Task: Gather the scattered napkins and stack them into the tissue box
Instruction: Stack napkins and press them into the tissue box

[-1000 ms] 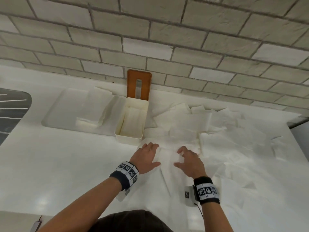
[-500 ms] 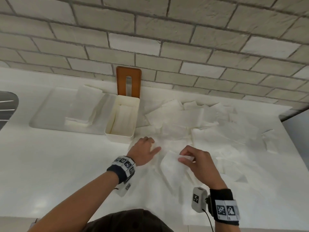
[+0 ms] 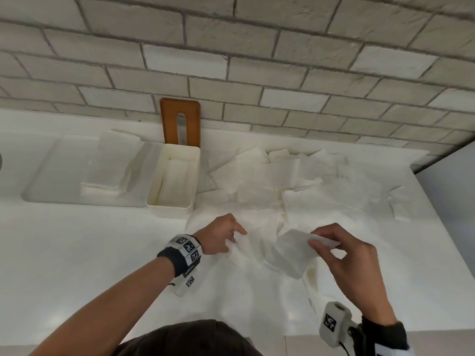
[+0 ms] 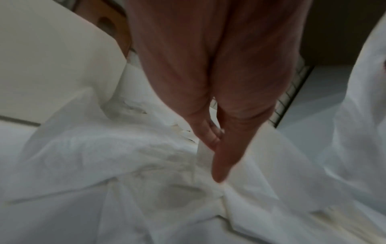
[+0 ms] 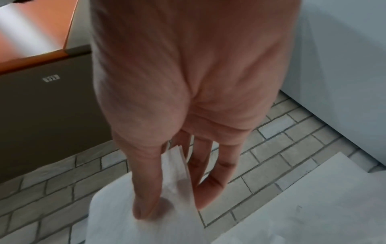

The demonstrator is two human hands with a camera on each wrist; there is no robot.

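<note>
Right hand (image 3: 352, 263): raised off the table (image 3: 77, 253), thumb and fingers (image 5: 211, 189) pinching the top edge of one lifted napkin (image 3: 290, 253), which hangs curled below them.

Left hand (image 3: 218, 237): low on the table, fingers (image 4: 211, 137) and thumb pinching a fold of a second napkin (image 3: 246, 250) that lies flat.

Scattered napkins (image 3: 308, 186): overlapping sheets spread beyond and to the right of both hands, covering the surface between fingers and wall.

Tissue box (image 3: 172, 181): open, cream, beyond the left fingers, a few napkins lying inside.

Lid (image 3: 180, 122): brown, slotted, upright against the brick wall (image 3: 257, 60) behind the box.

Tray (image 3: 51, 176): shallow, white, left of the box, touching it, carrying a folded stack (image 3: 110, 165).
</note>
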